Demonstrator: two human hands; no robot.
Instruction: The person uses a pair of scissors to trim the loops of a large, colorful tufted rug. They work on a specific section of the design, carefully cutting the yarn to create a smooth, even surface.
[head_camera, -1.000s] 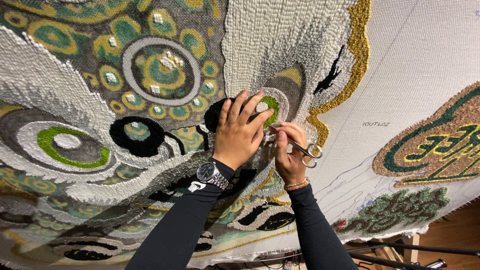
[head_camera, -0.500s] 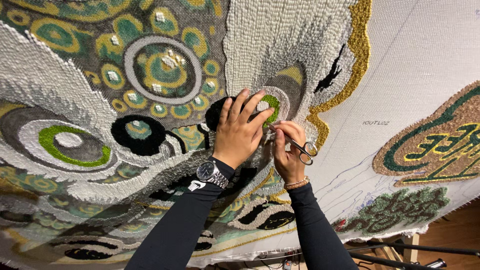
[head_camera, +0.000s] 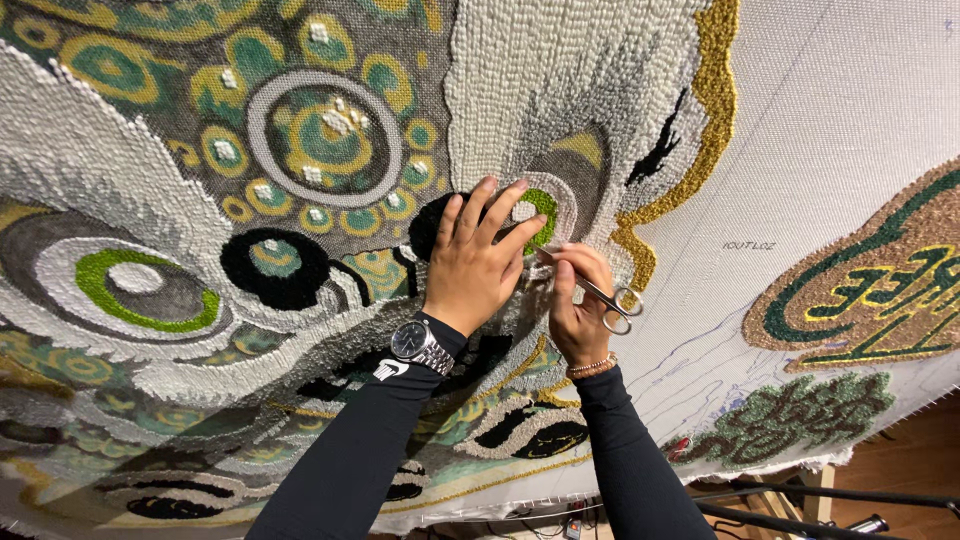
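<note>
Head view: left hand (head_camera: 475, 265) presses tufted rug (head_camera: 200, 200); right hand (head_camera: 578, 305) grips scissors (head_camera: 600, 295)

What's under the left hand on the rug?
The left hand lies flat on the tufted rug, fingers spread. Around it show black pile and a green ring. The yarn beneath the palm is covered. The right hand holds small scissors beside it.

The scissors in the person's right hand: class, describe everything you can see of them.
The scissors are small, slim and silvery, metal by their look. The right hand grips them, with the round finger loops sticking out to the right of the fingers and the narrow blades pointing up and left at the tufted rug. The tips lie against white pile beside the left hand, which presses flat on the rug. Whether the blades are open is too small to tell.
</note>
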